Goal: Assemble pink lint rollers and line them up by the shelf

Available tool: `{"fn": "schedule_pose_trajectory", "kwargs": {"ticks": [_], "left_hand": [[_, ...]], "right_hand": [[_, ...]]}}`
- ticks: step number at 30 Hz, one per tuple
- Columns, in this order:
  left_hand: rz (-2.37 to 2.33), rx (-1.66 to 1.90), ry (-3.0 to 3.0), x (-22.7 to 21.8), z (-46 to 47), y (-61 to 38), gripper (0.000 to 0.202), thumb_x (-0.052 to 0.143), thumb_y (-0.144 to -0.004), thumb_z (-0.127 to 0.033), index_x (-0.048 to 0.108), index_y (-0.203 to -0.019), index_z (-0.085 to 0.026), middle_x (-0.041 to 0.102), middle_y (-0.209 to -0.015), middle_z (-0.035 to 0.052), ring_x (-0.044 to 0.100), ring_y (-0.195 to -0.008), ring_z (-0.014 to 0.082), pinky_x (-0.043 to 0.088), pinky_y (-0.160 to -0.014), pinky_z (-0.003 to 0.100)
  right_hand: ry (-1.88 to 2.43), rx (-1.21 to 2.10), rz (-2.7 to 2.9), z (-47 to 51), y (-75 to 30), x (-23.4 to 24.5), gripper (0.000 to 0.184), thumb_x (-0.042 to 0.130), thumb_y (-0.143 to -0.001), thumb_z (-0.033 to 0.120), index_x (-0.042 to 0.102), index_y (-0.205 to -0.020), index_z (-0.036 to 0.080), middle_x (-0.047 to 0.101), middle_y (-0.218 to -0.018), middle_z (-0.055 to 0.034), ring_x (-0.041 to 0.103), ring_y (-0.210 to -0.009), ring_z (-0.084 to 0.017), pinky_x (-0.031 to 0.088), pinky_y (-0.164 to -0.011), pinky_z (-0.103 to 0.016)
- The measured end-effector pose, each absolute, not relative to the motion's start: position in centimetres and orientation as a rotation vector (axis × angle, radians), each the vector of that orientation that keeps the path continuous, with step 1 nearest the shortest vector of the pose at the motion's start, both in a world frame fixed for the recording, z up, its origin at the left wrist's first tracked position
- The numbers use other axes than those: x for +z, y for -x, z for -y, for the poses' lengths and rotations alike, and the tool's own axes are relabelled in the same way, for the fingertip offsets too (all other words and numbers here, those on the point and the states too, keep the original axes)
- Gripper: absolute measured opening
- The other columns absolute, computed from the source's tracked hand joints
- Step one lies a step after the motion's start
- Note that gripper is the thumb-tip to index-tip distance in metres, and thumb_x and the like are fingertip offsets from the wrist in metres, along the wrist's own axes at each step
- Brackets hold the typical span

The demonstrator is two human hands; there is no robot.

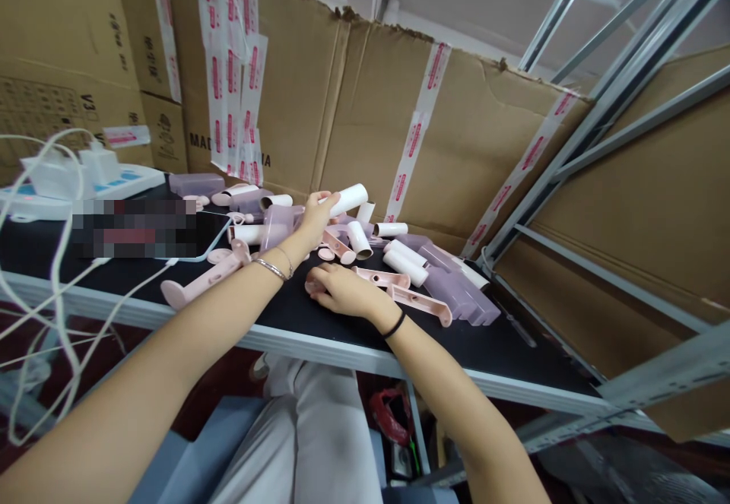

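My left hand is closed on a white paper roll, which it lifts tilted above the pile. Lower and to the right, my right hand rests close over the black tabletop. Its fingers are curled around a small pale pink round piece, partly hidden by the fingertips. Just right of that hand lie pink plastic handles. More white rolls with brown cardboard cores are scattered behind it, among translucent purple covers. Another pink handle lies left of my left forearm.
At the left are a tablet-like device, its screen blurred, a power strip and looping white cables. Cardboard walls stand behind the shelf. A metal frame rises at the right. The shelf's metal edge runs in front.
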State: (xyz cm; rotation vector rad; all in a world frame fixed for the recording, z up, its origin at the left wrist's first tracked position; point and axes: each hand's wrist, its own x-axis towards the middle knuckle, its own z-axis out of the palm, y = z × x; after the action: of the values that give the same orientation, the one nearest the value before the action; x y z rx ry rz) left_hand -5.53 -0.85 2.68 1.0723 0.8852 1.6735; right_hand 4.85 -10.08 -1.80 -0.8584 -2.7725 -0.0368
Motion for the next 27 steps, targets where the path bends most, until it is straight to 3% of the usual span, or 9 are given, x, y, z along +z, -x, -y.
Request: {"fn": "schedule_pose_trajectory", "kwargs": {"ticks": [2,5,7,11,17,23,27], "left_hand": [[-0.893,1.675,-1.067,2.6,0.7,5.5,0.021,0.057,-0.079,-0.028,0.045,-0.093,-0.018,0.056,-0.083,0.0023,0.057,-0.058,0.0086,0.042,-0.046,0.018],[-0.901,1.670,-1.081,2.5,0.7,5.6,0.019,0.057,-0.078,-0.028,0.047,-0.091,-0.017,0.055,-0.077,0.0007,0.055,-0.057,0.0089,0.039,-0.045,0.017],[-0.886,1.664,-1.108,2.5,0.9,5.5,0.018,0.057,-0.077,-0.029,0.049,-0.088,-0.017,0.054,-0.074,0.0003,0.055,-0.058,0.0095,0.039,-0.045,0.017],[-0.874,1.592,-1.190,2.3,1.4,4.9,0.015,0.055,-0.076,-0.031,0.052,-0.080,-0.017,0.052,-0.069,-0.0003,0.051,-0.057,0.0106,0.037,-0.043,0.018],[-0.866,1.558,-1.267,1.9,1.5,4.2,0.016,0.056,-0.075,-0.032,0.054,-0.075,-0.016,0.055,-0.072,0.0015,0.051,-0.062,0.0118,0.039,-0.046,0.020],[-0.910,1.578,-1.120,1.7,0.8,4.4,0.018,0.053,-0.077,-0.033,0.054,-0.080,-0.015,0.061,-0.080,0.0056,0.055,-0.066,0.0140,0.041,-0.047,0.021],[-0.936,1.578,-1.107,1.5,0.9,4.1,0.019,0.051,-0.079,-0.033,0.054,-0.081,-0.014,0.059,-0.081,0.0064,0.055,-0.067,0.0136,0.040,-0.046,0.019]], "right_hand": [[0.834,-0.081,2.788,10.1,-5.1,-1.4,0.024,0.056,-0.079,0.019,0.057,-0.103,0.015,0.058,-0.091,-0.0076,0.056,-0.085,-0.019,0.047,-0.076,-0.032],[0.744,-0.140,2.604,9.6,-6.4,-0.1,0.035,0.056,-0.077,0.018,0.054,-0.112,0.017,0.058,-0.101,-0.0092,0.055,-0.092,-0.020,0.046,-0.082,-0.034],[0.743,-0.146,2.289,8.7,-8.0,0.8,0.035,0.052,-0.080,0.019,0.053,-0.115,0.017,0.058,-0.104,-0.0091,0.054,-0.093,-0.019,0.045,-0.086,-0.034],[0.866,-0.045,1.643,6.2,-11.9,1.2,0.037,0.047,-0.085,0.030,0.047,-0.120,0.018,0.056,-0.110,-0.0107,0.057,-0.086,-0.017,0.049,-0.080,-0.034],[0.836,0.271,1.763,4.5,-14.0,0.1,0.043,0.050,-0.084,0.043,0.051,-0.120,0.020,0.056,-0.119,-0.0116,0.060,-0.096,-0.019,0.051,-0.083,-0.035],[0.851,0.299,1.762,4.4,-13.2,-0.5,0.048,0.052,-0.083,0.044,0.051,-0.125,0.021,0.056,-0.125,-0.0112,0.059,-0.102,-0.020,0.049,-0.088,-0.036],[0.899,0.271,1.745,4.3,-12.8,-0.8,0.051,0.049,-0.084,0.046,0.049,-0.129,0.022,0.053,-0.131,-0.0098,0.055,-0.113,-0.021,0.042,-0.098,-0.038]]}}
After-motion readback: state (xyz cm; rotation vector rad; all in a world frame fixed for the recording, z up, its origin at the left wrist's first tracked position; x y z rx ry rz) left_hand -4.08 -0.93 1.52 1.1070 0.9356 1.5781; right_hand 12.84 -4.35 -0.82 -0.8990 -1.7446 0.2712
